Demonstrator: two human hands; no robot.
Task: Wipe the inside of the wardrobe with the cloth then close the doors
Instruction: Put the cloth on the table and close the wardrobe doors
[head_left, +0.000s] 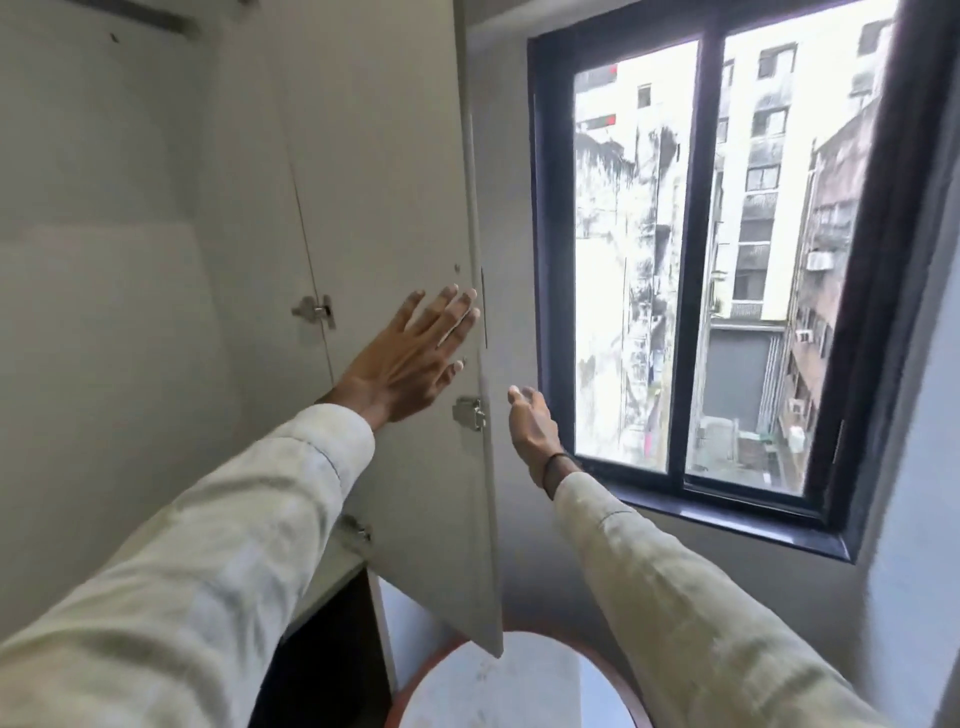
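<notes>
**Both hands at the open wardrobe door**

The wardrobe door (395, 208) stands open, its pale inner face turned toward the camera and its free edge running down the middle of the view. The left hand (410, 358) is spread wide, fingers apart, palm toward the inner face of the door close to that free edge; it grips nothing, and whether the palm actually touches the panel cannot be told. The right hand (535, 426) sits on the other side of the door's edge, just beside it, loosely open with the thumb up and the fingers hidden behind the palm; it holds nothing visible. A metal latch fitting (470, 413) on the door's edge lies between the two hands. A hinge (314, 310) shows at the door's inner side, to the left of the left hand. The wardrobe interior (104, 260) lies left of the door, bare and pale. A dark-framed window (696, 260) fills the wall right of the door. No cloth is in view.
</notes>
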